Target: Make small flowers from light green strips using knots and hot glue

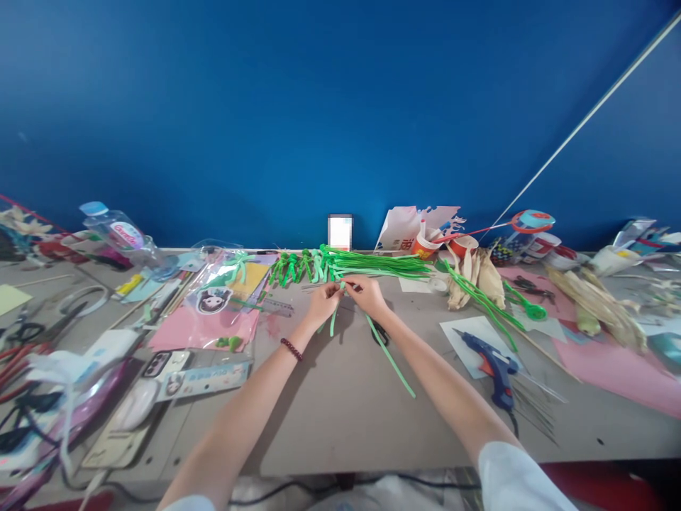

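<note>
My left hand (323, 304) and my right hand (367, 295) meet over the middle of the table, fingertips pinched together on a pale green pipe cleaner (391, 358). One long end of it slants down toward me past my right wrist, and shorter ends hang below my left fingers. The part between the fingertips is small and mostly covered. Just beyond my hands lies a bundle of straight green pipe cleaners (386, 265). To its left, several twisted green pipe cleaner pieces (292, 268) sit in a row. A small dark object (379, 335) lies under my right wrist.
A blue glue gun (497, 369) rests on white paper at right, near dried husks (486, 277) and red paper cups (424, 247). At left are a plastic bag (213, 291), pink paper (175, 330), a bottle (125, 234), scissors (61, 323) and a white mouse (137, 404).
</note>
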### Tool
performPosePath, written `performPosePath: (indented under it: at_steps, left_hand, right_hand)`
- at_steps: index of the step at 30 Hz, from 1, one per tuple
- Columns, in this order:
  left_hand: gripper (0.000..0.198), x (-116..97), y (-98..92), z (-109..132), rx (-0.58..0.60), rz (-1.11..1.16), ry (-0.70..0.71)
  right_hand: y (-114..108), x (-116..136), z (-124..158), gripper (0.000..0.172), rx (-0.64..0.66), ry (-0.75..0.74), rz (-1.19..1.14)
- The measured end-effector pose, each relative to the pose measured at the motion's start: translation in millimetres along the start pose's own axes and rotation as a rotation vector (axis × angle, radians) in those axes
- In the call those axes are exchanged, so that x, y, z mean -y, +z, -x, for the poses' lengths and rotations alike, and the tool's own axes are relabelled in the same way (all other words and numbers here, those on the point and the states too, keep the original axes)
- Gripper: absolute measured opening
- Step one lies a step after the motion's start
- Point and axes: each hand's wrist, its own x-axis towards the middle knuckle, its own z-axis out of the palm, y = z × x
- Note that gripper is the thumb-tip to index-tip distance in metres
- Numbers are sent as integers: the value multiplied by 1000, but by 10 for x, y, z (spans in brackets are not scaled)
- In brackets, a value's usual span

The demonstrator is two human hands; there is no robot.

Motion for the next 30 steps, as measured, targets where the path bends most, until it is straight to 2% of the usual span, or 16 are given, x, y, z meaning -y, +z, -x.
performPosePath:
  at_steps: [6, 9, 13, 17, 20, 23, 30]
  left_hand:
    - [24, -3, 25, 58, 40, 15, 30]
    - [24, -16, 39, 73, 45, 0, 39]
    - [28, 29, 74, 87, 43, -25, 41]
    - [27, 50, 115, 129, 5, -69, 104]
    - [26, 34, 126, 157, -6, -85, 105]
    - [25, 34, 121, 161, 20, -47, 71]
    - [24, 87, 99, 154, 29, -43, 21]
  right_hand:
    - [67, -79, 48, 24, -21, 323, -389]
    - [122, -110, 73, 25, -60, 405, -495]
    - [183, -97, 98, 25, -131, 371, -474]
    - [212, -46, 121, 27, -186, 398, -481]
    - [209, -20, 137, 26, -204, 332, -407]
    - [205, -20, 147, 23, -211, 266, -338]
    - [224, -78, 150, 21, -173, 257, -323]
